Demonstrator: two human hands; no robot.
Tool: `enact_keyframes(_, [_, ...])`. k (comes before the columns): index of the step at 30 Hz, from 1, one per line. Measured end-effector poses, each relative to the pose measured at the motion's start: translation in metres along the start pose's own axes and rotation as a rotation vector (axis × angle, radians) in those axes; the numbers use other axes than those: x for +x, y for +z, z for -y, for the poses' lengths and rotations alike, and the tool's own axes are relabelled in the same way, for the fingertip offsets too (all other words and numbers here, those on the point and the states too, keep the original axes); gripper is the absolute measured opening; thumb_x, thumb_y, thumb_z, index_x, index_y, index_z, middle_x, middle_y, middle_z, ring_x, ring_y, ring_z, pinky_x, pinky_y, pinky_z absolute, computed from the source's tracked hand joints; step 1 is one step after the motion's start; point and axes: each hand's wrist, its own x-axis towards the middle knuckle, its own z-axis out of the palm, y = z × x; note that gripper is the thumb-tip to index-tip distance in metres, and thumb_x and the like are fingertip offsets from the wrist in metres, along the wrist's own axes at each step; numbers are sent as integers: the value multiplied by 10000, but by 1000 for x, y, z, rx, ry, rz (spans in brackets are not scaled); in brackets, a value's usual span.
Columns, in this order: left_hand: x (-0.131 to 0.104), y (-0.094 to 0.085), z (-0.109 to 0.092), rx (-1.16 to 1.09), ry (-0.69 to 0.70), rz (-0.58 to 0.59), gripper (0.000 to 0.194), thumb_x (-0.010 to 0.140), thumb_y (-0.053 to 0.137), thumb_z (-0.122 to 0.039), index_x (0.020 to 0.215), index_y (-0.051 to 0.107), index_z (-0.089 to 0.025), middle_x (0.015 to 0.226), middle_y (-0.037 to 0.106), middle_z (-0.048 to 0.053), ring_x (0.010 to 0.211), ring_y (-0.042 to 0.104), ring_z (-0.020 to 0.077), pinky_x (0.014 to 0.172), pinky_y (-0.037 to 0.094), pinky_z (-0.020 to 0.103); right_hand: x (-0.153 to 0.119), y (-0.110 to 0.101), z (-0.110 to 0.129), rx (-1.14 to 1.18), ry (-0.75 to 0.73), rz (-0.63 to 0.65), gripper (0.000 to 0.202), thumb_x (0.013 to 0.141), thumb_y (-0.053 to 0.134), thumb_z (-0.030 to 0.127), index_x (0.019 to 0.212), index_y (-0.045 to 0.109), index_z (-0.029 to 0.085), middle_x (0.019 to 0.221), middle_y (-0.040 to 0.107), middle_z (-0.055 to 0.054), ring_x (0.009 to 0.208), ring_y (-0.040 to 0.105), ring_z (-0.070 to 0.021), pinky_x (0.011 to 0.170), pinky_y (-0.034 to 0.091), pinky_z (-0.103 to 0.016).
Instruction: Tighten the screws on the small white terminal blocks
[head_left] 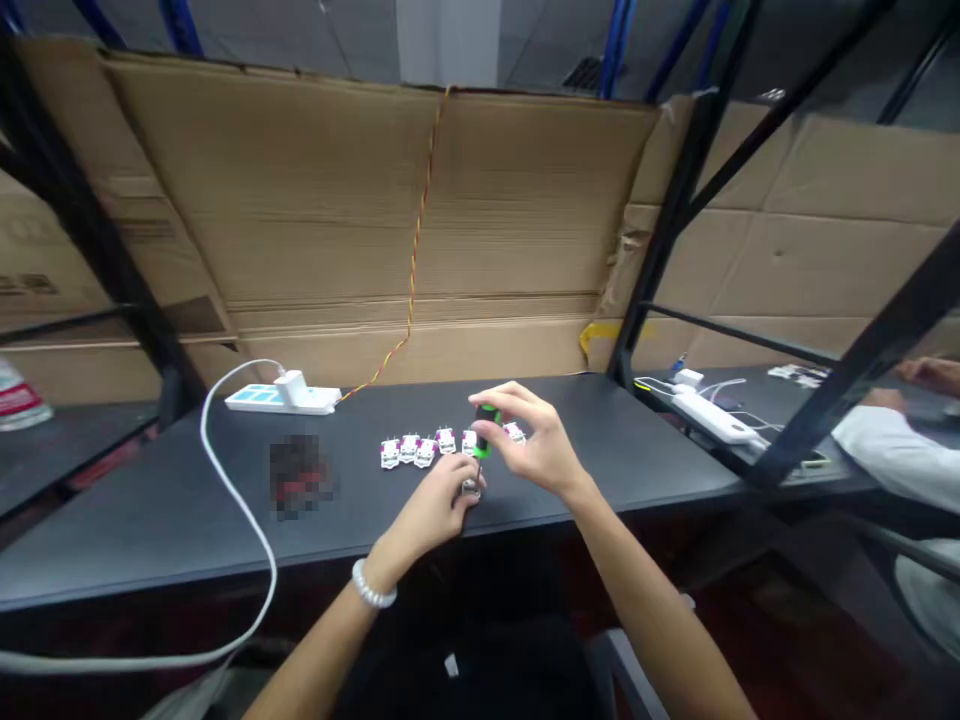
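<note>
My right hand (529,440) grips a screwdriver (486,428) with a black and green handle, its shaft pointing down. Under the tip, my left hand (442,500) pinches a small white part (471,487) against the dark table near its front edge. My fingers cover much of that part, and I cannot see exactly where the tip meets it. Just behind both hands, several similar small white parts with purple bits (425,452) stand in an uneven row; a few at the right are partly hidden by my right hand.
A white power strip (251,398) with a plugged-in charger lies at the back left; its white cable (240,500) loops over the table's front edge. A blurred dark and red object (300,478) sits left. Black posts (667,230) frame the bench. At right, another person's sleeve (892,445) shows.
</note>
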Motion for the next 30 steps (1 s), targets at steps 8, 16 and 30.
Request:
enact_keyframes(8, [33,1,-11,141,-3,175,196,904,672,-79,1030,713,-224,1168,704,81,1119,666,267,1052,538,402,-34,-57,-14,56,134,-451,268,953,774,296,1217,766,246,1099,752,-61,938,789,-207,879,663,-373])
enact_keyframes(16, [86,8,-5,387,-57,222,271,864,672,-59,1081,720,-214,1163,724,88,1128,686,294,1017,548,398,-45,-91,-21,38,118,-551,260,918,809,295,1172,777,248,1058,772,-67,892,822,-227,833,699,-383])
enact_keyframes(30, [126,24,-18,433,-69,251,311,877,770,-188,1186,735,-195,1335,711,143,1252,678,354,1084,523,460,-48,-109,-20,47,67,-586,261,927,800,262,1187,778,262,1067,768,-55,881,816,-207,844,687,-364])
